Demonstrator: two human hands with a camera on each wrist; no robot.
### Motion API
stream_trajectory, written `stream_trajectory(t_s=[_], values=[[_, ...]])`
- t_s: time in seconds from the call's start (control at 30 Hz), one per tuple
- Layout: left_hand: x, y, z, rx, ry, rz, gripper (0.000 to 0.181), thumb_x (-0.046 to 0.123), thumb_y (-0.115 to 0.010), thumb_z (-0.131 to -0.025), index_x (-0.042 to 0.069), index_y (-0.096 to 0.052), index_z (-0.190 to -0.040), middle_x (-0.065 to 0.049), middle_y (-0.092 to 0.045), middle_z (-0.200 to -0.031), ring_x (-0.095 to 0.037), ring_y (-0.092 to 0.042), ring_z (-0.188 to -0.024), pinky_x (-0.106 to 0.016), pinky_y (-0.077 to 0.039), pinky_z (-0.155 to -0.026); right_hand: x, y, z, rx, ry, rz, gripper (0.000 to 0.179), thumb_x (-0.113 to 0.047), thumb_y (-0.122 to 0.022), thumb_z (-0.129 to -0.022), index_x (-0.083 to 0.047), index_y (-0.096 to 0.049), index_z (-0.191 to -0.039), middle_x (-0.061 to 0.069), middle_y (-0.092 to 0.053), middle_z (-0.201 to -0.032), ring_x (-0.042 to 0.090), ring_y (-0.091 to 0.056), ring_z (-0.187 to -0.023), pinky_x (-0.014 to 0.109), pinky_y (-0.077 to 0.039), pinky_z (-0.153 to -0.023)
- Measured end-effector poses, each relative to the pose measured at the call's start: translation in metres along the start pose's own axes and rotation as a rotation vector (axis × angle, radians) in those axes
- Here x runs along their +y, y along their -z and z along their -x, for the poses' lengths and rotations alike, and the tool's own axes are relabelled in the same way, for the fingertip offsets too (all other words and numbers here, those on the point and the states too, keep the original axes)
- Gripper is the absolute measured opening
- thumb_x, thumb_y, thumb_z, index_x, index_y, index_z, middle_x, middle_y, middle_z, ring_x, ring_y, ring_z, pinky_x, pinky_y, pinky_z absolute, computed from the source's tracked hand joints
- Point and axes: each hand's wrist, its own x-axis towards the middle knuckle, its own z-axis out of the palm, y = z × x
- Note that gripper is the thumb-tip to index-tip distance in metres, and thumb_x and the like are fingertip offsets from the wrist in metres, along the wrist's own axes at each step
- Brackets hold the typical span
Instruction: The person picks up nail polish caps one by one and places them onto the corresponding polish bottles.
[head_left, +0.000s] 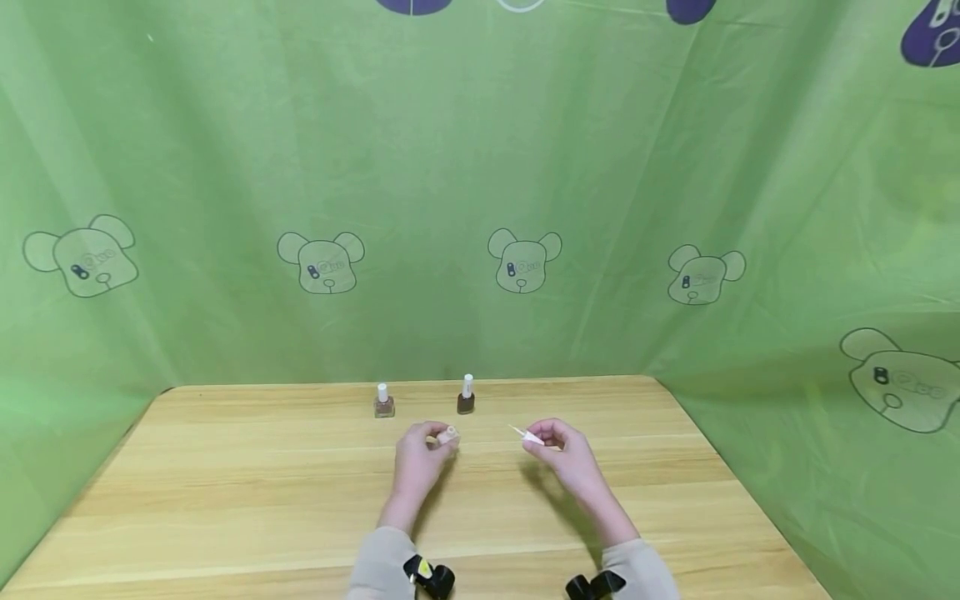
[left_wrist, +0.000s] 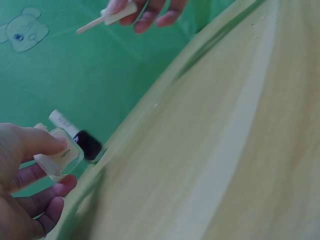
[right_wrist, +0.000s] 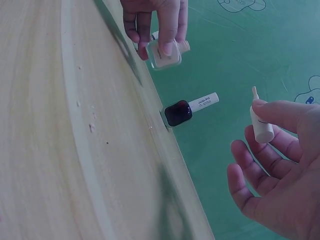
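Observation:
My left hand point(head_left: 420, 460) pinches a small glass nail polish bottle point(left_wrist: 62, 156) of pale polish between thumb and fingers, above the table. Its neck is uncapped. Off to the right, my right hand point(head_left: 566, 457) pinches the white nail polish cap point(right_wrist: 262, 125) with thumb and fingers. A thin brush point(left_wrist: 90, 26) sticks out of the cap and points left, toward the bottle but well apart from it. The right hand's other fingers are loosely bent, as the right wrist view shows.
Two capped polish bottles stand upright near the table's back edge: a dark bottle point(head_left: 466, 403) and, left of it, a mauve-brown bottle point(head_left: 384, 407). The wooden table point(head_left: 247, 492) meets a green curtain point(head_left: 420, 325) behind and at both sides.

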Motion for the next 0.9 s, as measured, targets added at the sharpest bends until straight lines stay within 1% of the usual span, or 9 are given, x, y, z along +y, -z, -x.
stream_trajectory(t_s=[0.17, 0.3, 0.4, 0.6, 0.8, 0.9], values=[[0.005, -0.009, 0.004, -0.037, -0.045, -0.006, 0.026, 0.007, -0.078, -0.077, 0.003, -0.070, -0.101, -0.012, -0.064, -0.095, -0.014, -0.057, -0.075, -0.018, -0.051, -0.062, 0.001, 0.000, -0.001, 0.007, 0.023, 0.047, 0.023, -0.012, -0.075, -0.083, -0.002, -0.066, -0.103, 0.009, -0.067, -0.095, 0.011, -0.057, -0.086, 0.023, -0.047, -0.081], [0.009, -0.016, 0.007, -0.065, -0.071, -0.012, 0.024, 0.007, -0.078, -0.077, 0.004, -0.070, -0.099, -0.011, -0.064, -0.095, -0.014, -0.055, -0.077, -0.019, -0.050, -0.065, 0.001, 0.001, -0.002, 0.012, 0.038, 0.088, 0.023, -0.013, -0.075, -0.084, -0.003, -0.067, -0.103, 0.009, -0.068, -0.098, 0.011, -0.057, -0.090, 0.023, -0.048, -0.082], [0.013, -0.020, 0.008, -0.089, -0.084, -0.021, 0.024, 0.008, -0.078, -0.078, 0.005, -0.070, -0.100, -0.010, -0.064, -0.097, -0.014, -0.055, -0.079, -0.019, -0.050, -0.067, 0.001, 0.001, -0.002, 0.009, 0.031, 0.090, 0.022, -0.014, -0.074, -0.084, -0.004, -0.068, -0.104, 0.010, -0.068, -0.100, 0.012, -0.058, -0.092, 0.022, -0.050, -0.082], [0.018, -0.029, 0.011, -0.125, -0.138, -0.058, 0.026, 0.009, -0.078, -0.077, 0.004, -0.071, -0.102, -0.009, -0.064, -0.096, -0.013, -0.055, -0.079, -0.019, -0.049, -0.068, -0.003, 0.003, -0.002, -0.005, 0.028, 0.082, 0.025, -0.015, -0.074, -0.085, -0.004, -0.069, -0.106, 0.011, -0.068, -0.103, 0.014, -0.059, -0.095, 0.021, -0.051, -0.083], [0.019, -0.036, 0.014, -0.143, -0.168, -0.098, 0.024, 0.011, -0.079, -0.078, 0.007, -0.072, -0.101, -0.006, -0.064, -0.096, -0.011, -0.054, -0.079, -0.019, -0.048, -0.069, -0.005, 0.003, -0.001, -0.007, 0.038, 0.089, 0.025, -0.016, -0.075, -0.084, -0.004, -0.070, -0.106, 0.011, -0.069, -0.103, 0.013, -0.059, -0.094, 0.021, -0.050, -0.083], [0.019, -0.037, 0.014, -0.153, -0.178, -0.104, 0.023, 0.011, -0.079, -0.079, 0.008, -0.072, -0.100, -0.005, -0.063, -0.094, -0.012, -0.055, -0.078, -0.019, -0.047, -0.068, -0.006, 0.002, 0.000, -0.014, 0.049, 0.103, 0.024, -0.016, -0.075, -0.084, -0.004, -0.070, -0.105, 0.011, -0.069, -0.102, 0.012, -0.059, -0.093, 0.021, -0.051, -0.082]])
